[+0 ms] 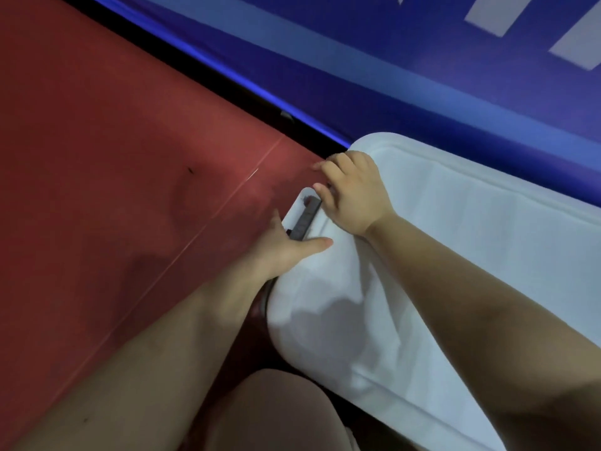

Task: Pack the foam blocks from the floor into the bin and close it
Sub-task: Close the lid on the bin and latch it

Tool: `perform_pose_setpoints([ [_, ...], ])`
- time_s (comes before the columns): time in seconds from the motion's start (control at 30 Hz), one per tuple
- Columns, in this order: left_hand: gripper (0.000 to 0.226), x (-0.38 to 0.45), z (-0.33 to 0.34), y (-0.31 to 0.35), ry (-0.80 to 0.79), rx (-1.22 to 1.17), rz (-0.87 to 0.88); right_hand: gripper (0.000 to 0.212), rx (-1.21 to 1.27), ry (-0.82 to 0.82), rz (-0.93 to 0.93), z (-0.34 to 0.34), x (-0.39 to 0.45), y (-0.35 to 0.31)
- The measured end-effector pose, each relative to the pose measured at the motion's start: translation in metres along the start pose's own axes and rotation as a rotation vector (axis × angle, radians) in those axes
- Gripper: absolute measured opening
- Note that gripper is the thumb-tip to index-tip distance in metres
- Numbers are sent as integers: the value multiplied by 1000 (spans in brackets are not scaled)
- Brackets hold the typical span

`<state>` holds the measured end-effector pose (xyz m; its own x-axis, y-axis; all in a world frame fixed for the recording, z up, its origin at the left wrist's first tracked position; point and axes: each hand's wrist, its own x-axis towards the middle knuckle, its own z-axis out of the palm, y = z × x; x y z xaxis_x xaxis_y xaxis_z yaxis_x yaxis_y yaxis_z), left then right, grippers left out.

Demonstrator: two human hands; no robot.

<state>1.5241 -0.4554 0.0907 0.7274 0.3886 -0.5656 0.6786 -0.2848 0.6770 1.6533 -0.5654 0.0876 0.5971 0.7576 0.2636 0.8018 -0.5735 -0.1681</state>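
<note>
Down on the red floor [113,157] sits the bin [406,288], a white plastic tub with its lid [471,222] already on: the lid is pale, smooth, with a raised rounded rim and a shallow recessed panel. At the bin's near end a white latch handle [300,209] with a dark grey strip along it stands out from the edge. The left hand [286,245] lies against that end, thumb stretched flat across the lid's corner, its fingers [276,222] reaching down the side just beside the latch and mostly hidden, so their curl cannot be told. The right hand [354,193] rests on top of the lid's end, knuckles bent, fingertips [320,188] hooked over the rim at the latch's upper end. A blue banner [390,60] with white marks runs behind the bin
</note>
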Motion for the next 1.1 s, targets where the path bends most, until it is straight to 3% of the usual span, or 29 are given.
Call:
perform_pose_setpoints([
  [0.2, 53, -6, 0, -4, 158, 155, 211, 50, 98, -217, -102, 7, 9, -7],
  [0.3, 59, -8, -1, -1, 122, 249, 265, 53, 249, -96, -2, -1, 6, -6],
  [0.4, 70, -11, 7, 0, 34, 321, 253, 44, 309, -97, 47, -5, 2, -2],
  [0.63, 60, -11, 15, 0, 102, 485, 385, 24, 225, 77, 106, -2, 0, -6],
  [0.77, 72, -13, 15, 2, 90, 559, 398, 19, 175, -4, 149, -2, 6, -10],
  [0.83, 67, -13, 12, 6, 37, 644, 356, 21, 197, -60, 186, -4, 0, -14],
  [0.93, 69, -21, 10, 22, 70, 677, 354, 30, 234, -25, 280, -13, -30, -15],
  [1.0, 67, -29, 17, 39, 97, 692, 464, 35, 187, 43, 372, -28, -60, -8],
  [1.1, 57, -47, 48, 74, 5, 764, 698, 33, 78, 138, 560, -64, -115, 12],
])
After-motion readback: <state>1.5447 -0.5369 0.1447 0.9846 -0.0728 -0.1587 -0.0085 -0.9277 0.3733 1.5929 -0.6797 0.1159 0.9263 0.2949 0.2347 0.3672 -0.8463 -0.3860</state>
